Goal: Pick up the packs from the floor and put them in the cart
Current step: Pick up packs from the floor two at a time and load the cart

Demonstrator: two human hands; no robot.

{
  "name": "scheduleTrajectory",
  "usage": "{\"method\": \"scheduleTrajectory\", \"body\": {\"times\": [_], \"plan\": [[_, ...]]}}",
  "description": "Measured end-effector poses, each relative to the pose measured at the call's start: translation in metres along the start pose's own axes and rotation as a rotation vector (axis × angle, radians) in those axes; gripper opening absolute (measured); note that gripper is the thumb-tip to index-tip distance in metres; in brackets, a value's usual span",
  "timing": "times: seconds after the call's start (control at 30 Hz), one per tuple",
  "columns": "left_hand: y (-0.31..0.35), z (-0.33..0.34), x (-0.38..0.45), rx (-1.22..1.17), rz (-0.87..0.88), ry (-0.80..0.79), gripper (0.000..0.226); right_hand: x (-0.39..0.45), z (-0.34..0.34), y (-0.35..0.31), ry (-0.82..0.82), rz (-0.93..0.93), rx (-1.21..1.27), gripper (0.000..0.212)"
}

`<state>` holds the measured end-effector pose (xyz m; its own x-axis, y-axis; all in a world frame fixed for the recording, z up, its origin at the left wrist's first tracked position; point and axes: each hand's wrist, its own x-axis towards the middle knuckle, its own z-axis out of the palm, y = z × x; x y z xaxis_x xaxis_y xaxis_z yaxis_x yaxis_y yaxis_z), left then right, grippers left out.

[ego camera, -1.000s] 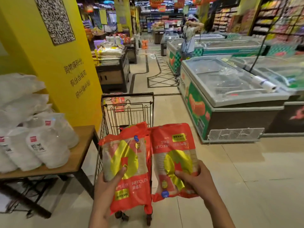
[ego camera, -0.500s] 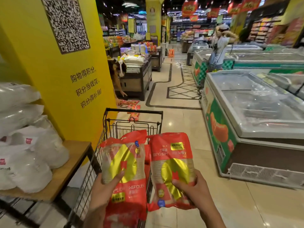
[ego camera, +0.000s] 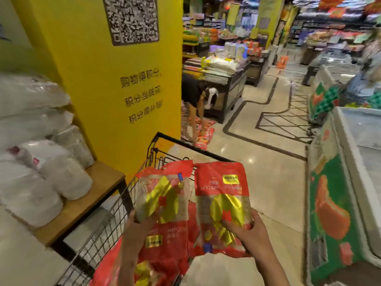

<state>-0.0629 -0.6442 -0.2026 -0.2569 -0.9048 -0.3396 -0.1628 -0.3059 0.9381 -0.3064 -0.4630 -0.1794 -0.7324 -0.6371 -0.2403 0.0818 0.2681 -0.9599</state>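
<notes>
I hold two red packs with gold centres above the black wire cart (ego camera: pixel 156 141). My left hand (ego camera: pixel 136 230) grips the left pack (ego camera: pixel 162 197) at its lower edge. My right hand (ego camera: pixel 249 234) grips the right pack (ego camera: pixel 221 195) from the right side. Both packs hang over the cart's basket, where more red packs (ego camera: pixel 115 265) lie. Further red packs (ego camera: pixel 204 131) lie on the floor beyond the cart, by the yellow pillar.
A yellow pillar (ego camera: pixel 115 89) rises left of the cart. A wooden table (ego camera: pixel 86 205) with white sacks (ego camera: pixel 41 172) stands at the left. Chest freezers (ego camera: pixel 338 203) line the right. A person (ego camera: pixel 191 104) bends over the floor packs ahead.
The view has moved forward and closer to the cart. Both packs have come over the cart's basket. The person by the pillar has come further into view.
</notes>
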Motion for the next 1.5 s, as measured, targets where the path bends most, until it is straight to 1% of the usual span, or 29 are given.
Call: {"method": "scheduleTrajectory", "body": {"times": [0.07, 0.1, 0.2, 0.23, 0.27, 0.33, 0.4, 0.43, 0.47, 0.53, 0.57, 0.6, 0.63, 0.67, 0.7, 0.8, 0.87, 0.93, 1.0, 1.1, 1.17, 1.2, 1.27, 1.3, 1.33, 1.37, 1.4, 1.43, 1.5], "plan": [[0.002, 0.008, 0.008, -0.032, 0.001, 0.073, 0.059, 0.040, 0.007, -0.004, -0.067, -0.010, -0.067, 0.063], [-0.002, 0.011, 0.015, -0.034, -0.007, 0.118, 0.060, 0.062, 0.009, -0.002, -0.113, -0.006, -0.097, 0.061], [-0.006, 0.028, 0.020, -0.044, -0.040, 0.255, 0.090, 0.114, 0.016, -0.008, -0.240, -0.012, -0.149, 0.050], [-0.010, 0.032, 0.024, -0.062, -0.068, 0.292, 0.096, 0.132, 0.017, -0.010, -0.281, -0.022, -0.168, 0.049], [-0.007, 0.038, 0.021, -0.085, -0.088, 0.325, 0.095, 0.147, 0.017, -0.014, -0.326, -0.017, -0.182, 0.049], [-0.001, 0.051, 0.018, -0.089, -0.114, 0.399, 0.080, 0.177, 0.020, -0.017, -0.411, -0.011, -0.231, 0.054], [0.006, 0.064, 0.014, -0.115, -0.147, 0.483, 0.066, 0.204, 0.027, -0.023, -0.487, 0.003, -0.245, 0.068], [0.005, 0.067, 0.013, -0.128, -0.176, 0.527, 0.066, 0.218, 0.031, -0.020, -0.524, -0.006, -0.261, 0.075], [0.001, 0.070, 0.012, -0.142, -0.195, 0.562, 0.067, 0.227, 0.034, -0.020, -0.547, -0.007, -0.269, 0.073], [-0.007, 0.073, 0.009, -0.183, -0.224, 0.636, 0.069, 0.245, 0.044, -0.020, -0.612, 0.017, -0.271, 0.059], [-0.010, 0.073, 0.006, -0.193, -0.230, 0.670, 0.069, 0.255, 0.052, -0.020, -0.636, 0.049, -0.288, 0.059], [-0.015, 0.073, 0.005, -0.189, -0.240, 0.697, 0.068, 0.262, 0.060, -0.021, -0.663, 0.079, -0.316, 0.067], [-0.020, 0.073, 0.005, -0.188, -0.263, 0.722, 0.069, 0.272, 0.070, -0.020, -0.678, 0.103, -0.343, 0.083], [-0.028, 0.073, 0.006, -0.198, -0.286, 0.740, 0.073, 0.284, 0.080, -0.013, -0.690, 0.110, -0.367, 0.099], [-0.037, 0.073, 0.008, -0.218, -0.327, 0.755, 0.080, 0.294, 0.090, -0.008, -0.713, 0.119, -0.398, 0.107], [-0.069, 0.072, 0.025, -0.243, -0.439, 0.768, 0.104, 0.309, 0.123, 0.003, -0.785, 0.152, -0.480, 0.095], [-0.089, 0.072, 0.046, -0.280, -0.503, 0.766, 0.115, 0.313, 0.143, 0.013, -0.822, 0.197, -0.521, 0.091], [-0.106, 0.074, 0.067, -0.297, -0.540, 0.763, 0.122, 0.321, 0.161, 0.035, -0.858, 0.190, -0.582, 0.104], [-0.118, 0.076, 0.081, -0.294, -0.561, 0.746, 0.126, 0.345, 0.172, 0.087, -0.881, 0.200, -0.638, 0.113], [-0.144, 0.076, 0.095, -0.278, -0.611, 0.717, 0.146, 0.347, 0.177, 0.113, -0.855, 0.268, -0.712, 0.107], [-0.150, 0.073, 0.101, -0.276, -0.647, 0.698, 0.157, 0.334, 0.180, 0.107, -0.802, 0.298, -0.726, 0.112], [-0.156, 0.071, 0.103, -0.288, -0.660, 0.693, 0.155, 0.332, 0.181, 0.108, -0.799, 0.303, -0.771, 0.111], [-0.144, 0.071, 0.103, -0.302, -0.666, 0.676, 0.149, 0.334, 0.176, 0.118, -0.825, 0.343, -0.866, 0.096], [-0.131, 0.072, 0.103, -0.292, -0.669, 0.673, 0.144, 0.346, 0.173, 0.135, -0.815, 0.366, -0.848, 0.101], [-0.127, 0.073, 0.104, -0.288, -0.665, 0.679, 0.133, 0.349, 0.169, 0.138, -0.800, 0.372, -0.865, 0.113], [-0.123, 0.075, 0.103, -0.275, -0.667, 0.682, 0.116, 0.347, 0.169, 0.135, -0.790, 0.384, -0.887, 0.120], [-0.120, 0.077, 0.103, -0.257, -0.662, 0.697, 0.098, 0.346, 0.169, 0.132, -0.799, 0.386, -0.889, 0.117], [-0.122, 0.080, 0.103, -0.244, -0.670, 0.710, 0.087, 0.346, 0.169, 0.131, -0.821, 0.374, -0.898, 0.108], [-0.125, 0.088, 0.104, -0.237, -0.662, 0.729, 0.078, 0.338, 0.172, 0.118, -0.836, 0.309, -0.932, 0.087]]}}
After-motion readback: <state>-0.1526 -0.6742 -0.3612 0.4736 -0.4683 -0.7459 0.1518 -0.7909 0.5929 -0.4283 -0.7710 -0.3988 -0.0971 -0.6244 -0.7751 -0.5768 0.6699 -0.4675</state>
